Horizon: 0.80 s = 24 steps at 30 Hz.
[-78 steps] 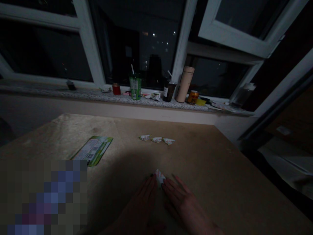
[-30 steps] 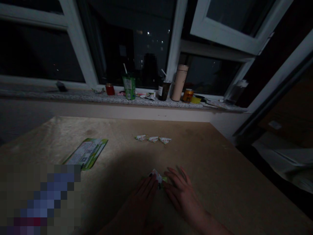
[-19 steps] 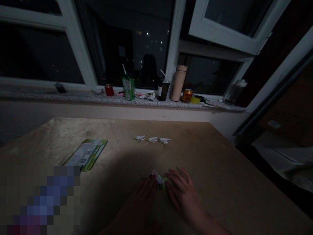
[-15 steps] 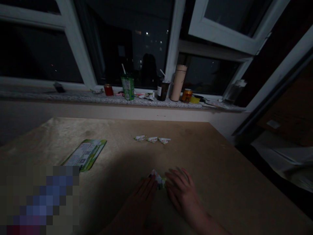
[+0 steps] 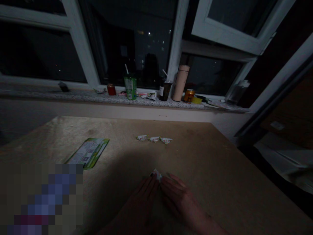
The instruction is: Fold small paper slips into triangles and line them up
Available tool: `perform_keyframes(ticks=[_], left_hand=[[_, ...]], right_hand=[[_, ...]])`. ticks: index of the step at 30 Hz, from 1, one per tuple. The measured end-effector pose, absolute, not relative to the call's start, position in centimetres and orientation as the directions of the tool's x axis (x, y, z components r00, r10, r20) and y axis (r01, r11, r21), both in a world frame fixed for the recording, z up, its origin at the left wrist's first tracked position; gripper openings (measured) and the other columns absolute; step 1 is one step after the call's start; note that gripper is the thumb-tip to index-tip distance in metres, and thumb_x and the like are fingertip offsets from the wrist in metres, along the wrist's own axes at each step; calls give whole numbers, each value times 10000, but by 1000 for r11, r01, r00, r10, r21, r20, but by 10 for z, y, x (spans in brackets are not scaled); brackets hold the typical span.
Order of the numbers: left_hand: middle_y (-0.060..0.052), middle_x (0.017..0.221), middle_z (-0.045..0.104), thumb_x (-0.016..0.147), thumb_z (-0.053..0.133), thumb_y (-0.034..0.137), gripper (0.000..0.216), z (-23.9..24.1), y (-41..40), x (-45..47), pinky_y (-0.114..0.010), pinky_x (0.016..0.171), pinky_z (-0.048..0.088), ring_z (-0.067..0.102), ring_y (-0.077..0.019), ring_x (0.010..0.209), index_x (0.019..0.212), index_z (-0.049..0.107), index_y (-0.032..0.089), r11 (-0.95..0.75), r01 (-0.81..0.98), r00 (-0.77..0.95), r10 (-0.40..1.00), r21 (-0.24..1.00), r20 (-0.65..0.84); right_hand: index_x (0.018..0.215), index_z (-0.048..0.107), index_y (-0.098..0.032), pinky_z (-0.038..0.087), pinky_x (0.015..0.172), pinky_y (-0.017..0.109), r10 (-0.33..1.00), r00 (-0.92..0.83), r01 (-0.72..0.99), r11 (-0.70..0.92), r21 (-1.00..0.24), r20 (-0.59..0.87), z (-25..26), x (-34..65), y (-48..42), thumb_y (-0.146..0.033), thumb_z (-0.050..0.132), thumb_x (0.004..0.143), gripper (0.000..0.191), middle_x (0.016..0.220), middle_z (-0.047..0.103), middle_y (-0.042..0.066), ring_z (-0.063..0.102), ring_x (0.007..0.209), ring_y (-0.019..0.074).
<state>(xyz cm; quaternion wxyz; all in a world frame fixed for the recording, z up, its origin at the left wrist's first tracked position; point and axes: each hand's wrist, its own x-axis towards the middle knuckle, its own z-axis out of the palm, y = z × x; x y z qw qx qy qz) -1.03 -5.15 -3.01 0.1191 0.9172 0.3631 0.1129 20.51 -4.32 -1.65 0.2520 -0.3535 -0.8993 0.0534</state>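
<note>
A small printed wrapper piece (image 5: 156, 173), white and green with a pointed top, lies on the table, mostly hidden under my fingers. My left hand (image 5: 144, 195) rests flat on its left side with the fingers stretched out. From the right, my right hand (image 5: 179, 197) lays its extended fingers over the right part of the piece, close beside the left fingertips. Farther back, three small folded triangles lie in a row: a left one (image 5: 141, 138), a middle one (image 5: 154, 139) and a right one (image 5: 166, 140).
A green and white printed packet (image 5: 89, 151) lies on the table (image 5: 207, 156) at the left. Along the windowsill (image 5: 146, 102) stand a green cup (image 5: 130, 87), a dark drink cup (image 5: 165, 90), a pink flask (image 5: 181, 83) and an orange can (image 5: 189, 96). A blurred patch covers the lower left.
My right hand has moved left onto the wrapper piece, its fingers closer together, and covers the green part that showed before. My left hand stays nearly in place.
</note>
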Motion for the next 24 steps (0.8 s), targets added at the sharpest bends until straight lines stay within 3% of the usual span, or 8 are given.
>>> perform_keyframes(ticks=[3, 9, 16, 20, 24], left_hand=[[-143, 1527, 64, 823, 550, 417, 901, -33, -50, -11, -491, 1088, 237, 153, -325, 1374, 1477, -7, 146, -704, 636, 711, 694, 316, 115], [-109, 1528, 72, 799, 543, 300, 870, -26, -59, -6, -450, 1093, 247, 167, -302, 1374, 1480, 20, 155, -684, 681, 674, 725, 263, 139], [-245, 1422, 311, 841, 491, 531, 747, -19, -77, 3, -495, 1043, 323, 318, -402, 1296, 1383, 381, 29, -571, 804, 583, 812, 166, -29], [-217, 1432, 313, 832, 503, 558, 753, -15, -76, 3, -476, 1041, 328, 321, -386, 1299, 1393, 377, 71, -569, 807, 584, 809, 157, -68], [-184, 1445, 320, 809, 531, 585, 776, -18, -75, 1, -479, 1045, 308, 311, -371, 1310, 1410, 356, 127, -578, 794, 590, 808, 188, -10]], right_hand=[[1198, 575, -155, 409, 1043, 324, 674, -620, 610, 736, -295, 400, -20, 201, -44, -147, 465, 875, 341, 1172, 646, 78, 596, 1092, 168], [1184, 581, -166, 412, 1040, 323, 662, -632, 601, 747, -285, 403, -22, 201, -42, -124, 449, 866, 347, 1164, 649, 75, 604, 1077, 167], [1186, 585, -188, 389, 1058, 359, 675, -638, 602, 737, -307, 370, -19, 203, -43, -124, 446, 877, 345, 1176, 644, 64, 588, 1102, 169], [1196, 582, -189, 383, 1061, 362, 665, -642, 600, 746, -290, 382, -16, 203, -44, -127, 448, 879, 350, 1162, 652, 69, 588, 1104, 163], [1199, 581, -188, 385, 1057, 373, 655, -641, 596, 753, -279, 399, -15, 202, -44, -115, 443, 874, 360, 1160, 652, 80, 591, 1101, 167]])
